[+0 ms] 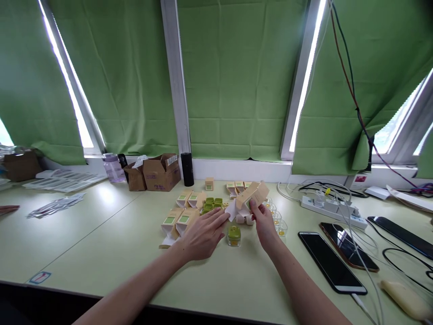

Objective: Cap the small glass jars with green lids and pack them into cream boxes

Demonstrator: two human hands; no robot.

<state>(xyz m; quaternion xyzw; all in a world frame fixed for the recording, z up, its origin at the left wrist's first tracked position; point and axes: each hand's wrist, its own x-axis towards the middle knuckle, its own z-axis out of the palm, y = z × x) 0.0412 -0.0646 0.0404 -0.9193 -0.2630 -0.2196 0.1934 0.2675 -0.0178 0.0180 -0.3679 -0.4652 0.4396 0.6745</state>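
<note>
My right hand (265, 222) grips a small beige carton (253, 195), tilted, with a white flap hanging from its near end. My left hand (206, 232) is stretched out flat, its fingertips close to that flap; whether they touch it I cannot tell. Between my hands stands a small clear jar with a green lid (234, 236). Several green lids (210, 204) are grouped just beyond my left hand. Clear glass jars (278, 222) with yellow in them stand in a line beside my right hand. Several open cartons with green squares (169, 221) stand left of my left hand.
More cartons (209, 183) stand farther back. At the right lie a white power strip (333, 211), tangled cables and phones (331, 262). Cardboard boxes (161, 172), a black cylinder (187, 169) and a purple bottle (113, 168) line the back. Another person's hand (8, 209) shows at far left.
</note>
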